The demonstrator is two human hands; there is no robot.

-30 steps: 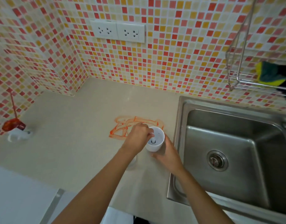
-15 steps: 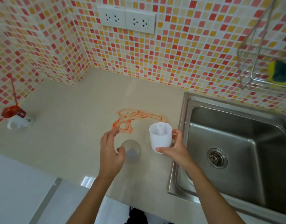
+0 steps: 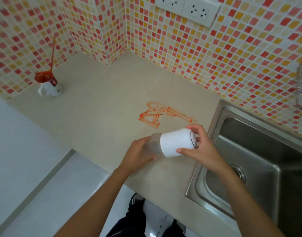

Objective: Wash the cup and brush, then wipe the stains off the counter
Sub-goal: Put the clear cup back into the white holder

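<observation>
A home kitchen: mosaic tiles [image 3: 198, 53] in red, yellow and cream cover the walls; a beige counter [image 3: 99, 117] meets a steel sink [image 3: 259, 151] at right; sockets [image 3: 187, 9] sit upper right.

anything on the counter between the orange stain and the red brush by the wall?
Nothing: in the head view the counter is bare between the stain and the brush, which sits in a white holder.

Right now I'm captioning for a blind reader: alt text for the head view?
The right hand holds a white cup tipped sideways above a beige counter, and the left hand grips a clear cup. Orange stains lie beyond, sink to the right.
</observation>
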